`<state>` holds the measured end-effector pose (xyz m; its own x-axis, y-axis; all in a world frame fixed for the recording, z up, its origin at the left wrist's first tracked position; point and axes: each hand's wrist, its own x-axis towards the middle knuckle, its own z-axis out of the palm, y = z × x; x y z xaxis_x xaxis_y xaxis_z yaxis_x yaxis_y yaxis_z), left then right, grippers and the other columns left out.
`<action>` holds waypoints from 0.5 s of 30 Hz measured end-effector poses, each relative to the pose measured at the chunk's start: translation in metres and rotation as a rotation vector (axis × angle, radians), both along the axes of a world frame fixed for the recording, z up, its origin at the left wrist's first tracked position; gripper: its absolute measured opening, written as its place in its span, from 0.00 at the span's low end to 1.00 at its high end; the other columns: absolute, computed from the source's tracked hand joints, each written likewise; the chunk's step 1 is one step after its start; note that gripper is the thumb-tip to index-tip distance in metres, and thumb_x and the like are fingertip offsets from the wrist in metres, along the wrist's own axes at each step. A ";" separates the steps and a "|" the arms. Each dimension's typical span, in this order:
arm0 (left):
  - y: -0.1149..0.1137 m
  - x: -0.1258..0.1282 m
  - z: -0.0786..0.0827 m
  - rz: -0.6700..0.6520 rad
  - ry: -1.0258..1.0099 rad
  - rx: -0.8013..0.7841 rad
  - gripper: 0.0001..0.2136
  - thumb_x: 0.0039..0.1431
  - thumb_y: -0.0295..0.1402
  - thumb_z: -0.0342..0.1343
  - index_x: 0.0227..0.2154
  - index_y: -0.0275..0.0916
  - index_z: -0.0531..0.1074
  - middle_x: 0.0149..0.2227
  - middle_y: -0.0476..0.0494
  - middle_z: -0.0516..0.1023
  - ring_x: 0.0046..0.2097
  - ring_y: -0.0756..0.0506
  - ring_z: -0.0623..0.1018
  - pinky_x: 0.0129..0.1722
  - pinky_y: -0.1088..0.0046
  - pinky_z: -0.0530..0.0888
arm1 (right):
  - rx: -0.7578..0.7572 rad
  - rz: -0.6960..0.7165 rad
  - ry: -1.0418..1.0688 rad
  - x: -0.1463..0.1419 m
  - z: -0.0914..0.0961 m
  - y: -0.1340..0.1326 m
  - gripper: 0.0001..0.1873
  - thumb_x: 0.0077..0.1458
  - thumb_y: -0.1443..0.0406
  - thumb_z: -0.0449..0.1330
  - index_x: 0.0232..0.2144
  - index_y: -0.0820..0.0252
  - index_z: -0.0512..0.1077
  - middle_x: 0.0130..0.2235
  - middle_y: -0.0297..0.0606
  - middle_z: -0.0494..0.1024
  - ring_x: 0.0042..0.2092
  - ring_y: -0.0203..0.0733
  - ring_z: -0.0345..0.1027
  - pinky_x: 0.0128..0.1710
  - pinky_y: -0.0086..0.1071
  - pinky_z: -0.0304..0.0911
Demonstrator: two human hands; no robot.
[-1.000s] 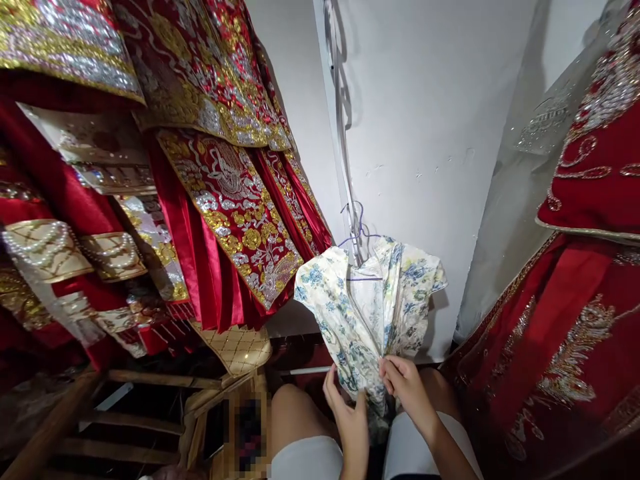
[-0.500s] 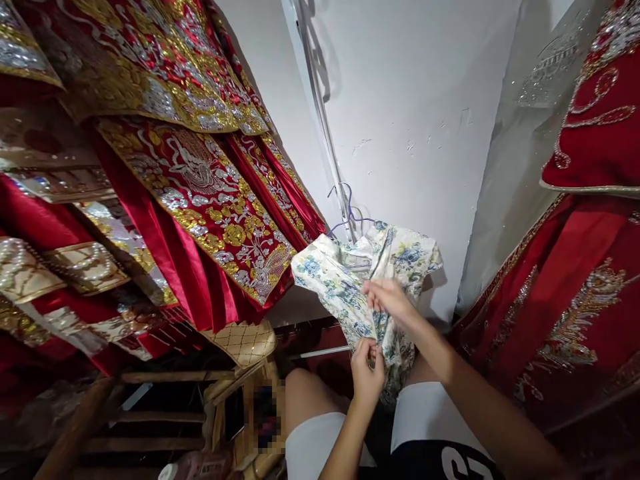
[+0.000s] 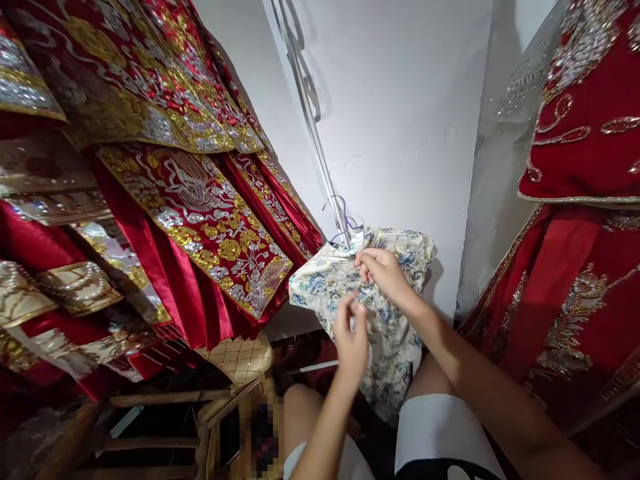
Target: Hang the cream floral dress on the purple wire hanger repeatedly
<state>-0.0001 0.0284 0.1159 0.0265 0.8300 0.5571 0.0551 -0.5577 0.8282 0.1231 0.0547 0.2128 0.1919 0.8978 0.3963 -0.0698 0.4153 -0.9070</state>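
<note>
A white garment with blue flowers and green leaves (image 3: 395, 320) hangs before me on a thin purple hanger (image 3: 344, 213). My right hand (image 3: 380, 270) is closed in a pinch at the front of its neckline. The fingertips hide exactly which bit of the garment they grip. Lower and to the left, my left hand (image 3: 353, 327) is in front of the cloth, its thumb and forefinger apart and nothing between them. The front of the garment lies fairly flat below my right hand.
A metal pole (image 3: 320, 143) runs up the white wall (image 3: 400, 100) behind the hanger. Red gowns with gold and silver embroidery (image 3: 225, 233) hang at left, another beaded red gown (image 3: 585, 160) at right. A wooden rack (image 3: 155, 403) stands low on the left.
My right hand has moved up from mid-front to the neckline. My left hand has let go of the cloth and opened. The front opening has come together.
</note>
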 end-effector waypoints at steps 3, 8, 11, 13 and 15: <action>0.039 -0.012 0.066 -0.005 0.116 0.207 0.16 0.68 0.40 0.52 0.54 0.40 0.72 0.37 0.44 0.76 0.37 0.47 0.74 0.42 0.69 0.72 | 0.056 0.013 -0.020 -0.006 -0.001 -0.002 0.12 0.55 0.61 0.55 0.22 0.58 0.68 0.14 0.27 0.66 0.17 0.31 0.55 0.21 0.27 0.49; 0.068 -0.021 0.107 -0.092 0.345 0.283 0.08 0.63 0.37 0.58 0.32 0.38 0.76 0.29 0.48 0.75 0.31 0.48 0.73 0.33 0.74 0.68 | 0.102 0.006 -0.045 -0.014 -0.016 0.016 0.15 0.57 0.57 0.56 0.21 0.57 0.66 0.16 0.25 0.60 0.19 0.32 0.51 0.21 0.29 0.44; 0.073 -0.036 0.111 0.051 0.272 0.321 0.07 0.62 0.35 0.59 0.31 0.38 0.75 0.28 0.50 0.75 0.31 0.50 0.72 0.33 0.75 0.67 | 0.010 -0.058 -0.069 -0.013 -0.044 0.030 0.16 0.53 0.57 0.59 0.19 0.57 0.66 0.16 0.25 0.59 0.20 0.32 0.50 0.22 0.29 0.43; 0.083 -0.055 0.112 0.152 0.099 0.317 0.07 0.62 0.35 0.59 0.31 0.38 0.74 0.29 0.50 0.75 0.32 0.50 0.72 0.34 0.76 0.68 | -0.066 -0.079 -0.043 -0.012 -0.067 0.031 0.17 0.51 0.57 0.61 0.16 0.56 0.64 0.16 0.25 0.57 0.20 0.32 0.49 0.22 0.30 0.42; 0.101 -0.082 0.110 0.252 -0.135 0.287 0.06 0.61 0.33 0.60 0.31 0.37 0.73 0.29 0.51 0.74 0.32 0.51 0.72 0.35 0.77 0.69 | -0.108 -0.078 -0.004 -0.013 -0.088 0.024 0.18 0.49 0.57 0.60 0.15 0.56 0.62 0.15 0.25 0.55 0.20 0.32 0.48 0.22 0.30 0.41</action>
